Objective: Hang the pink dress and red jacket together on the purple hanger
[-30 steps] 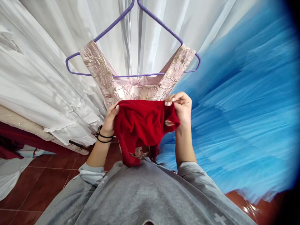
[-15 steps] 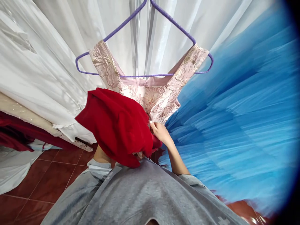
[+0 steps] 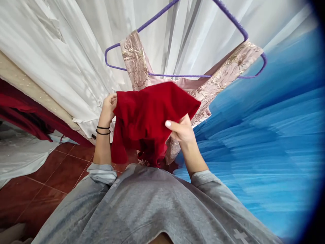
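Observation:
A red velvety garment [image 3: 149, 112] is held up in front of my chest, its kind hard to make out. My left hand [image 3: 111, 103], with two dark bands on the wrist, pinches its upper left edge; some of the fingers are hidden. On the garment's right side, my right hand [image 3: 181, 130] grips the fabric, thumb in front and part of the fingers behind. Behind it a pink and gold brocade dress [image 3: 137, 62] hangs by its straps from a purple hanger [image 3: 167, 75]. The garment covers most of the dress's bodice.
White drapes [image 3: 83, 51] hang behind the hanger. Layered blue tulle [image 3: 259, 145] fills the right side. At left are a beige sparkly fabric strip [image 3: 33, 86], dark red cloth [image 3: 22, 115] and white cloth [image 3: 22, 159] above a red tiled floor [image 3: 56, 176].
The red garment has been raised and spread between both hands. My left hand has come out from behind it. The hanger and dress appear farther right and larger in view.

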Demonstrator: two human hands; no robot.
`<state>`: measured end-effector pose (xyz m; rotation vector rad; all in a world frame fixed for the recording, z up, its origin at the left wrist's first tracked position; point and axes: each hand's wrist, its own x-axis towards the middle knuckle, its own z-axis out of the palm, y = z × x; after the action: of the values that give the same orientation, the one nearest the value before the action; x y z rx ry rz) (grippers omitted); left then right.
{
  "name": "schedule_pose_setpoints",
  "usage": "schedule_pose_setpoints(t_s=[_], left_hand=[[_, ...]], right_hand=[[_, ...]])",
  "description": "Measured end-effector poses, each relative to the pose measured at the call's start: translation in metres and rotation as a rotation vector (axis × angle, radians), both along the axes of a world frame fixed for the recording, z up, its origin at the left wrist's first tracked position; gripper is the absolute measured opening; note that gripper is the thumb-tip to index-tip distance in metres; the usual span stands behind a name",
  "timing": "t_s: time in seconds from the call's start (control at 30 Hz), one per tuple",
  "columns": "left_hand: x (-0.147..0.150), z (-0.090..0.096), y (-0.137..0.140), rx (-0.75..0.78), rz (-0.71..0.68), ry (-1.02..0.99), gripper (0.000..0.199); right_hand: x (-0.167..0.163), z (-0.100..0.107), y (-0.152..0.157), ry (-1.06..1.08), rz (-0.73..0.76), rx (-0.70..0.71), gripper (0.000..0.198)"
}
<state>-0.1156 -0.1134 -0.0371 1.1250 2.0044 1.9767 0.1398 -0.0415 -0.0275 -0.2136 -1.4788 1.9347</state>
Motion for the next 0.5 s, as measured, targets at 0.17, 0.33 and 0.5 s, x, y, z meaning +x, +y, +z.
schedule_pose_setpoints(t_s=[0.17,0.33,0.5], left_hand=[[0.064,0.005,-0.049,0.314,0.375,0.359,0.022],[0.137,-0.06,-0.081,-0.062,0.17,0.68,0.034],[0.138,-0.13,-0.089,-0.516,0.11,0.126,0.033]], right_hand=[[-0.051,0.042,0.005,0.059,-0.089,0.427,0.073],[-0.072,0.068,-0.008,0.096,-0.279,0.586,0.085],[-0.068,0.084,-0.005,0.183,-0.446,0.588,0.109]])
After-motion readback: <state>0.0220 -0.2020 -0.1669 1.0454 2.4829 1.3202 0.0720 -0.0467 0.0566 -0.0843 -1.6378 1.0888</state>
